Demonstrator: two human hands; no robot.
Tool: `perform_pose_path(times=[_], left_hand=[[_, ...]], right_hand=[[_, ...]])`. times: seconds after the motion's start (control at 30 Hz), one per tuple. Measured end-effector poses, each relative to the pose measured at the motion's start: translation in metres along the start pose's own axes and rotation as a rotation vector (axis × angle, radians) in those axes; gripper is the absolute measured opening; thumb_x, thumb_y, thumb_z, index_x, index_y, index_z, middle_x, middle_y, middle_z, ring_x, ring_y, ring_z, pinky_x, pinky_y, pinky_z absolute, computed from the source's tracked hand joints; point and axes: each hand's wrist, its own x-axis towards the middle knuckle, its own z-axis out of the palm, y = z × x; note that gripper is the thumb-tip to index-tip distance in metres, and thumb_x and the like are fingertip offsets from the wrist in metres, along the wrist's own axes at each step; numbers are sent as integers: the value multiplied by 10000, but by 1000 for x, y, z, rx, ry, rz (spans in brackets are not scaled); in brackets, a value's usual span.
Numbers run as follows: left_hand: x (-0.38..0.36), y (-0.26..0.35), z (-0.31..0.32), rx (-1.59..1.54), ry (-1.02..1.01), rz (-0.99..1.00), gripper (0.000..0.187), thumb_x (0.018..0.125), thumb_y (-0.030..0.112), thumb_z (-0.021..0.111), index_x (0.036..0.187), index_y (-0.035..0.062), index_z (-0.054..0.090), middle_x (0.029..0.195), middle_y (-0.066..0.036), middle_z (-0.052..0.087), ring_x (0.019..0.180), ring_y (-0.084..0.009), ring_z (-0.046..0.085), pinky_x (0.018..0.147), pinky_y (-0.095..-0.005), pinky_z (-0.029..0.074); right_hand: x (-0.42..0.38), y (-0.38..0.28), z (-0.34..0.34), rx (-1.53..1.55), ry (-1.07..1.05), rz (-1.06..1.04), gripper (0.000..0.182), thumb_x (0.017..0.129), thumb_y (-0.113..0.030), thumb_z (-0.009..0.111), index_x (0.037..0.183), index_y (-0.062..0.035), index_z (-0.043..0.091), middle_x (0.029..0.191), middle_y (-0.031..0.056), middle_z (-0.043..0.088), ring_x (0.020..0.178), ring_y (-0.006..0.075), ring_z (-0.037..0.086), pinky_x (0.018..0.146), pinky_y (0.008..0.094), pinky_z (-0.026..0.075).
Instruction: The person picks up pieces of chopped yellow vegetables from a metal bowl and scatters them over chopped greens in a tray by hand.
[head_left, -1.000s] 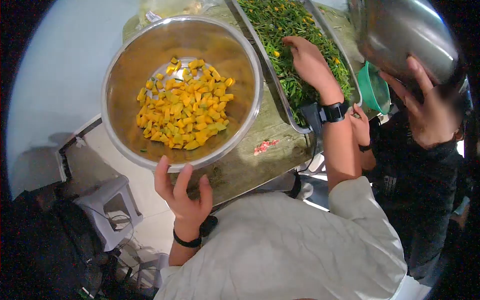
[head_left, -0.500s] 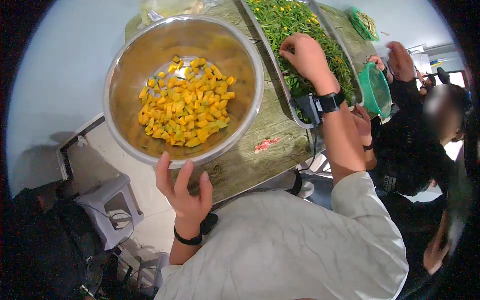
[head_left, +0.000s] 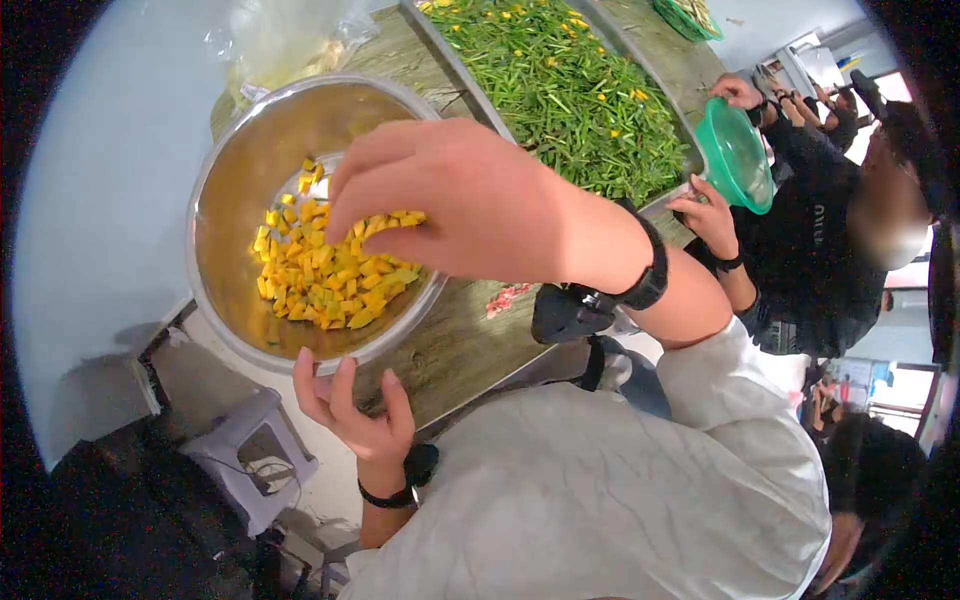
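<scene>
A large steel bowl [head_left: 207, 270] holds many diced orange pumpkin pieces [head_left: 325, 285], some with green skin. Over the bowl's right side hangs my right hand [head_left: 460, 200], fingers curved and the thumb apart from them; pumpkin shows through the gap. My left hand [head_left: 365, 415] is at the bowl's near rim with its fingers spread, and whether the tips press on the rim is hard to tell. To the right of the bowl, a metal tray [head_left: 455, 62] is full of chopped green stems [head_left: 580, 110] dotted with yellow bits.
A person in dark clothes [head_left: 810, 220] holds a green plastic basket [head_left: 735, 155] beside the tray. Another green basket [head_left: 690, 18] stands farther back. Small red-and-white scraps [head_left: 507, 298] lie on the wooden table [head_left: 440, 365]. A plastic bag [head_left: 290, 40] sits behind the bowl; a grey stool [head_left: 255, 450] is below left.
My right hand has moved left from the greens tray to above the pumpkin bowl, its fingers loosening. My left hand stays by the rim. The view has shifted somewhat.
</scene>
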Motion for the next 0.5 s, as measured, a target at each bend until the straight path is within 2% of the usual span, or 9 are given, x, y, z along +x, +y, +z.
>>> perform_pose_path(times=[0.03,0.1,0.13,0.27,0.3,0.33,0.4,0.5], left_hand=[[-1,0,0,3,1,-3,540,809,20,676,1308,49,472,1477,-276,277,1247,-420,416,1001,-493,387],[-5,-3,1,10,9,-18,540,816,73,682,1313,45,472,1478,-267,319,1344,-444,352,1089,-534,328],[-5,-3,1,0,14,-25,545,813,64,681,1314,45,469,1474,-272,322,1343,-447,352,1088,-540,328],[-7,-4,2,-13,17,-27,564,805,37,680,1322,45,455,1470,-284,325,1342,-458,347,1087,-557,324],[-6,-3,2,-7,16,-18,566,805,33,680,1324,45,453,1470,-285,323,1342,-460,346,1088,-557,323],[-5,-2,2,-2,16,-10,569,806,30,679,1326,45,450,1471,-287,322,1343,-462,345,1088,-558,323],[-2,1,0,1,9,17,569,808,28,678,1329,44,449,1473,-288,320,1341,-467,346,1088,-555,325],[-3,1,3,-17,31,8,570,813,24,675,1335,45,446,1478,-284,315,1340,-464,349,1088,-547,329]], right_hand=[[1,1,2,3,-18,-78,161,782,-20,731,939,-19,694,898,88,685,798,228,647,713,331,519],[-4,5,-15,-22,63,61,135,794,-97,713,913,-37,694,862,116,675,810,295,650,730,384,522],[-10,9,-28,-35,100,130,135,799,-136,704,900,-46,694,844,130,670,816,329,651,739,411,523],[-66,38,-73,-510,251,468,200,834,-211,703,932,-36,702,910,156,686,896,345,660,812,421,520],[-80,42,-85,-681,242,557,235,845,-239,698,963,-35,699,962,160,686,934,350,656,827,432,516],[-99,56,-97,-818,210,631,323,853,-290,701,1066,-49,673,1060,169,672,983,355,647,851,443,515],[-127,79,-118,-1026,176,747,435,848,-339,714,1175,-66,625,1132,178,649,1018,360,639,862,457,517],[-146,106,-133,-1026,145,914,514,845,-368,718,1245,-76,579,1156,183,637,1039,364,634,858,460,524]])
